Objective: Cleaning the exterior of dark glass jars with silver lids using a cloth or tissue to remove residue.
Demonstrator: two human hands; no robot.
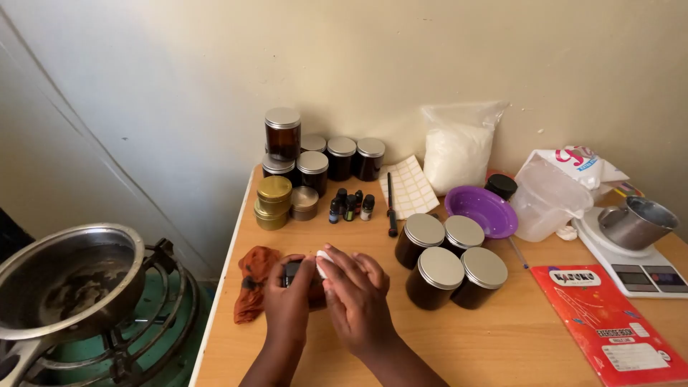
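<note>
Both my hands meet over the near left part of the wooden table (pixel 502 337). My left hand (pixel 287 304) is closed around a small dark jar (pixel 292 272), of which only the top shows. My right hand (pixel 356 294) presses a small white piece (pixel 322 261) against that jar with its fingers. An orange-brown cloth (pixel 251 287) lies just left of my left hand. Several dark jars with silver lids (pixel 451 259) stand a little to the right of my right hand.
More lidded dark jars (pixel 315 154), gold tins (pixel 273 202) and small dropper bottles (pixel 349 206) stand at the back. A white label sheet (pixel 410 188), bag of white flakes (pixel 457 150), purple bowl (pixel 481 210), scale with metal cup (pixel 634 247) and red notebook (pixel 609 322) lie right. A metal pot (pixel 68 276) sits on a burner left.
</note>
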